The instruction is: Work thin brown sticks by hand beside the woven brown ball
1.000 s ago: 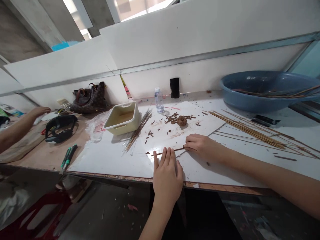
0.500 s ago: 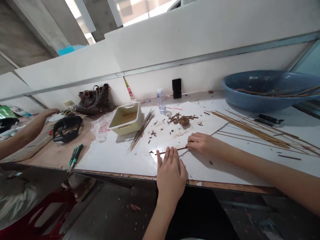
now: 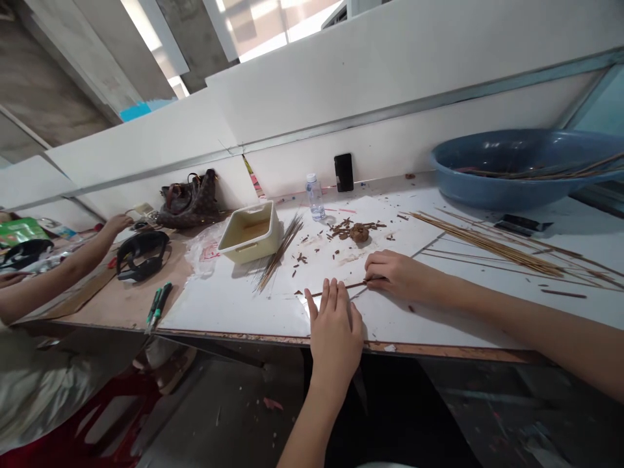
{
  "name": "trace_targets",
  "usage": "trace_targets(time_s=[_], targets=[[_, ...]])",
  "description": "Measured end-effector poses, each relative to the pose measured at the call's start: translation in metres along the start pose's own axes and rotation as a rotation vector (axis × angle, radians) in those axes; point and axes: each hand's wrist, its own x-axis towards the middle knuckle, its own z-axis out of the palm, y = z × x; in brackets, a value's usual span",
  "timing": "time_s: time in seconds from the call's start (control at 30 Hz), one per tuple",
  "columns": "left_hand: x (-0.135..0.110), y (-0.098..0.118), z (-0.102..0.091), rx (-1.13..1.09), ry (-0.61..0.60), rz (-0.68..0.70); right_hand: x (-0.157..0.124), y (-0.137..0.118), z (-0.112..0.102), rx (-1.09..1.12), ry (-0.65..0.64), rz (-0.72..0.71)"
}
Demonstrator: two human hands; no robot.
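My left hand (image 3: 334,328) lies flat on the white table (image 3: 234,302), fingers stretched out over a thin brown-coated stick (image 3: 358,284). My right hand (image 3: 392,273) pinches the right end of that same stick against the table. Behind the hands sit a brown lump of paste (image 3: 359,232) with scattered brown bits, a bundle of thin sticks (image 3: 280,251) and a cream tray (image 3: 249,231).
A blue basin (image 3: 511,170) with sticks stands at the back right, with long bamboo sticks (image 3: 487,245) in front of it. A small bottle (image 3: 315,196), a phone (image 3: 344,172), a handbag (image 3: 190,200), a black headset (image 3: 141,252) and green pens (image 3: 159,305) lie left. Another person's arm (image 3: 63,270) reaches in from the left.
My view has shifted slightly, and both hands stay on the stick. The other person's hand at the left has moved a little along the table.
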Motion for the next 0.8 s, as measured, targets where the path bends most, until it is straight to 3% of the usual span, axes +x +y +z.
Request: trace_targets(time_s=[0.13,0.27,0.5,0.67,0.8], targets=[[-0.002,0.004,-0.005,-0.004,0.075,0.007,-0.001,0.003,0.002,0.001,0.052,-0.018],[0.011,0.005,-0.015,-0.003,0.052,0.092,-0.002,0.003,-0.002,0.022,0.066,0.031],[0.09,-0.002,-0.041,0.155,-0.157,0.192,-0.001,-0.002,-0.011,0.103,0.088,0.252],[0.14,-0.004,-0.032,0.121,-0.262,0.267,0.003,0.004,-0.015,0.137,0.142,0.307],[0.144,-0.002,-0.014,-0.026,-0.311,0.286,0.002,0.01,-0.013,0.157,0.126,0.302]])
